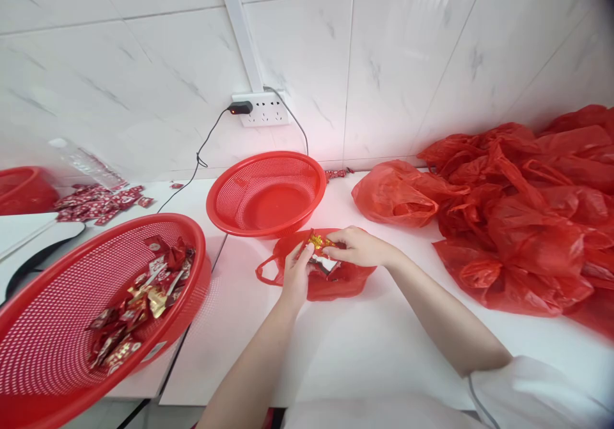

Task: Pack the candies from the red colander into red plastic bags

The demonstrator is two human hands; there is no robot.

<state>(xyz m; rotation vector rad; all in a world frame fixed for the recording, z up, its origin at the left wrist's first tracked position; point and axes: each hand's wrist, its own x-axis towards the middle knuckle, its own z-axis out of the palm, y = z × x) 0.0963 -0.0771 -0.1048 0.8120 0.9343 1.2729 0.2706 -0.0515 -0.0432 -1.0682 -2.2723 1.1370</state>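
A red plastic bag [348, 283] lies spread on the white table in front of me, one handle loop out to the left. Over it, my left hand [296, 270] is closed around the left side of a small bunch of wrapped candies [326, 263] in gold, white and dark red. My right hand [359, 247] reaches in from the right, its fingers bent and closed on the same candies. Its fingertips are partly hidden among the wrappers. A large tilted red basket [62, 295] on the left holds a pile of mixed wrapped candies [139, 301].
Behind the bag stands a red mesh basket [266, 224]. Filled red bags [518, 218] are heaped on the right. Small red packets [103, 204] lie at the back left beside a plastic bottle [91, 163]. A cable [204, 148] hangs from the wall socket [263, 110].
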